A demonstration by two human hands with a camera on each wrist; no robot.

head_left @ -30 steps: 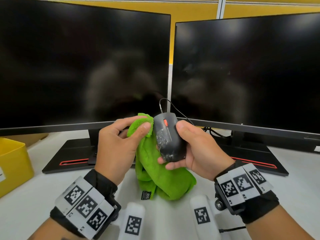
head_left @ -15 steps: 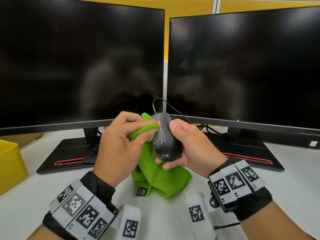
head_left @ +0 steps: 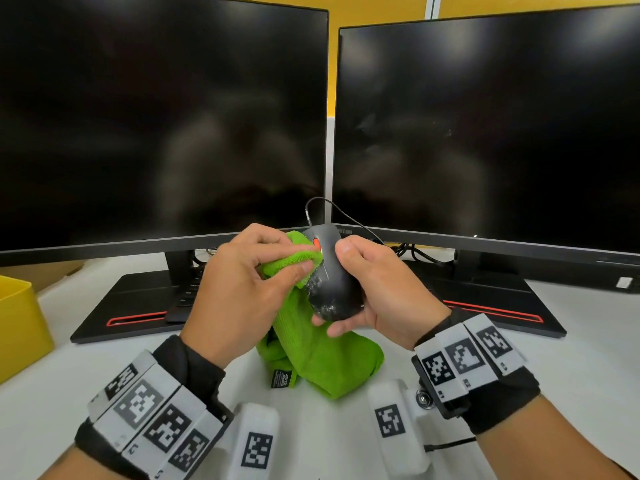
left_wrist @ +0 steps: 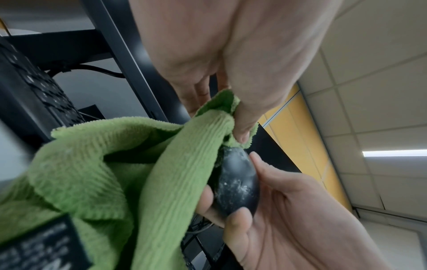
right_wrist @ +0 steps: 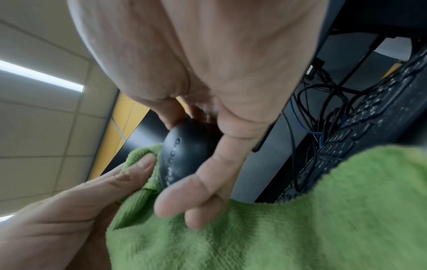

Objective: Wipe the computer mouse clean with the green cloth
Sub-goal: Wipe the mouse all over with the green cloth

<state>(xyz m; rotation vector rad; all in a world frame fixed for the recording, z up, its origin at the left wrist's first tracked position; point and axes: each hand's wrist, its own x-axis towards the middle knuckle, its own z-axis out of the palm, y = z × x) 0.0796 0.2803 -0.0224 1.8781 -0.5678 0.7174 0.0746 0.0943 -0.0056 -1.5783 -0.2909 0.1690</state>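
Note:
A black wired mouse (head_left: pixel 334 282) with a red scroll wheel and whitish smears is held above the desk, in front of the gap between two monitors. My right hand (head_left: pixel 377 289) grips it, thumb on its right side and fingers curled under its rear (right_wrist: pixel 184 160). My left hand (head_left: pixel 242 285) pinches a fold of the green cloth (head_left: pixel 318 355) between thumb and forefinger and presses it against the mouse's left side near the wheel (left_wrist: pixel 233 175). The remaining cloth (left_wrist: pixel 92 164) hangs down to the desk (right_wrist: pixel 300 219).
Two dark monitors (head_left: pixel 156 126) (head_left: pixel 491 133) stand close behind on black bases with red trim (head_left: pixel 138 320). A yellow bin (head_left: pixel 17 327) sits at the left edge. A black keyboard (right_wrist: pixel 360 127) and tangled cables (head_left: pixel 412 252) lie behind. The white desk (head_left: pixel 588 341) runs beneath.
My left hand has slid the cloth fold up along the mouse's left side toward the scroll wheel. My right hand keeps the same grip on the mouse.

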